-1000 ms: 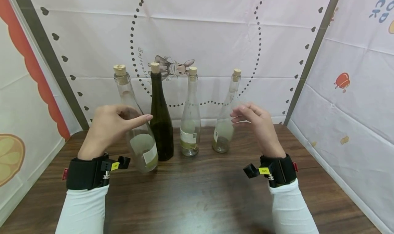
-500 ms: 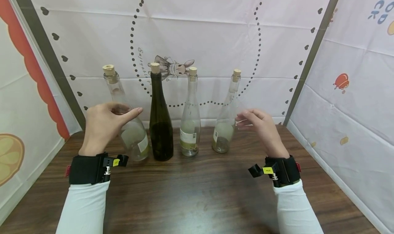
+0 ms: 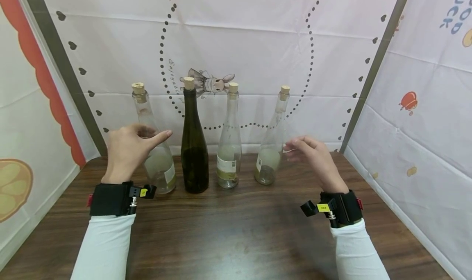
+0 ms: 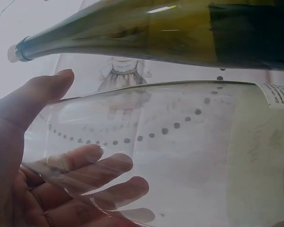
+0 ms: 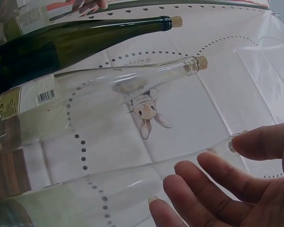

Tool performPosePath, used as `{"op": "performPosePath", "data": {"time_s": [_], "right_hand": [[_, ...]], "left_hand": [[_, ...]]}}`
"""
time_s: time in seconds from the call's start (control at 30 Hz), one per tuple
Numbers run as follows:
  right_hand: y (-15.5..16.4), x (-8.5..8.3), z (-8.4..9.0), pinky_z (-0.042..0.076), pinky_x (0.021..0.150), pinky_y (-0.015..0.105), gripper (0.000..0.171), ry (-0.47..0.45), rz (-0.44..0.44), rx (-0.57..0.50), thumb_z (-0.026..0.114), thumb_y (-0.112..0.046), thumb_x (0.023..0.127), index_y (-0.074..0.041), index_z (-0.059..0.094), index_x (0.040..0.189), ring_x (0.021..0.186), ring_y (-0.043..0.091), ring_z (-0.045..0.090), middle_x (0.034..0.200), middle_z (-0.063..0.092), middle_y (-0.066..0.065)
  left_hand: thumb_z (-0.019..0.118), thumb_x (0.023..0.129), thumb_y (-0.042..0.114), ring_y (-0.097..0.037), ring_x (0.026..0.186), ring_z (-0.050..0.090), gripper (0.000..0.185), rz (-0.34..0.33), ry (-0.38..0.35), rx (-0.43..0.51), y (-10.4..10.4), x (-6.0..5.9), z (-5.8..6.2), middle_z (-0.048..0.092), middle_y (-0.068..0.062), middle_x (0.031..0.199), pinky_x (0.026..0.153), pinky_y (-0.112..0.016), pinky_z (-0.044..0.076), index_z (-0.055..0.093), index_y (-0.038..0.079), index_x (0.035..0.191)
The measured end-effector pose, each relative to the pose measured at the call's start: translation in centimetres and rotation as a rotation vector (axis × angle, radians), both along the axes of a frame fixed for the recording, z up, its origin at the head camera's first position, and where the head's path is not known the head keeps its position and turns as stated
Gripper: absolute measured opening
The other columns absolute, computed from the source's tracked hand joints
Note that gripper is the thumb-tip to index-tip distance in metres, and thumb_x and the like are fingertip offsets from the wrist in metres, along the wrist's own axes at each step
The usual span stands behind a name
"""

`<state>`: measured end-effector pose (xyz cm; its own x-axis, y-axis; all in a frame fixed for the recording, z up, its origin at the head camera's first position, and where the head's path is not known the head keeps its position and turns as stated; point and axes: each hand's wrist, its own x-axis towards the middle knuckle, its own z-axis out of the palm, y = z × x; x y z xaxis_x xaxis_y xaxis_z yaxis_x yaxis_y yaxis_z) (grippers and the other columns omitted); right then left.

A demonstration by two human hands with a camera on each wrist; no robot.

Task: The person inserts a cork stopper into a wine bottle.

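At the left of a row, a corked clear glass bottle (image 3: 159, 171) stands upright on the table. My left hand (image 3: 130, 151) wraps loosely round its upper body; in the left wrist view the fingers (image 4: 118, 163) show through the glass, with the thumb on the near side. A dark green corked bottle (image 3: 194, 165) is just right of it. My right hand (image 3: 313, 157) hovers beside the rightmost clear bottle (image 3: 268, 163), its fingers relaxed and holding nothing. The right wrist view shows those fingertips (image 5: 182, 170) near that bottle's neck; contact there is unclear.
Between the green bottle and the rightmost one stands another corked clear bottle (image 3: 228, 165) with a label. All are near the back of the dark wooden table (image 3: 228, 235). Printed white cloth (image 3: 239, 38) hangs behind and along both sides.
My left hand has brought the tilted clear bottle leftward and back, and it now stands upright beside the green one. My right hand has drawn slightly right, away from the rightmost bottle.
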<state>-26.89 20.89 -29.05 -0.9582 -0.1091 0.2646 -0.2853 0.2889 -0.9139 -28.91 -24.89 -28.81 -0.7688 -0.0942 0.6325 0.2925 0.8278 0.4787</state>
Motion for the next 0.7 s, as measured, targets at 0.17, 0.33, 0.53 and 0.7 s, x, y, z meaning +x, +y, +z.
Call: {"op": "performPosePath", "data": {"time_s": [0.17,0.33,0.53,0.7], "right_hand": [[-0.01,-0.03,-0.13,0.057,0.096,0.036,0.051,-0.009,0.005,-0.004,0.057,-0.041,0.111,0.006,0.065,0.130,0.103,0.018,0.073,0.125,0.070,0.017],[-0.06,-0.05,-0.18,0.056,0.097,0.038,0.051,-0.012,0.010,-0.002,0.057,-0.041,0.111,0.005,0.066,0.129,0.104,0.019,0.073,0.125,0.070,0.018],[-0.16,-0.09,-0.18,0.056,0.098,0.041,0.050,-0.013,0.011,0.013,0.057,-0.041,0.111,0.005,0.066,0.128,0.103,0.019,0.073,0.125,0.070,0.021],[-0.14,-0.31,-0.38,0.057,0.097,0.044,0.050,-0.023,0.019,0.017,0.057,-0.041,0.111,0.005,0.065,0.128,0.104,0.020,0.072,0.128,0.069,0.024]], "left_hand": [[0.076,0.091,0.063,-0.031,0.069,0.068,0.066,0.004,-0.041,-0.005,-0.17,-0.17,-0.23,0.077,-0.021,0.090,0.059,-0.039,0.045,0.080,-0.002,0.102],[0.076,0.091,0.064,-0.033,0.071,0.070,0.068,0.002,-0.061,-0.020,-0.34,-0.52,-0.38,0.077,-0.021,0.090,0.057,-0.038,0.047,0.080,-0.002,0.103],[0.076,0.091,0.065,-0.037,0.078,0.072,0.070,0.007,-0.085,-0.003,-0.55,-0.68,-0.61,0.077,-0.023,0.095,0.061,-0.042,0.050,0.079,-0.003,0.107],[0.073,0.092,0.067,-0.039,0.082,0.073,0.075,0.002,-0.126,0.020,-0.69,-0.72,-0.60,0.076,-0.026,0.101,0.068,-0.050,0.055,0.076,-0.005,0.114]]}}
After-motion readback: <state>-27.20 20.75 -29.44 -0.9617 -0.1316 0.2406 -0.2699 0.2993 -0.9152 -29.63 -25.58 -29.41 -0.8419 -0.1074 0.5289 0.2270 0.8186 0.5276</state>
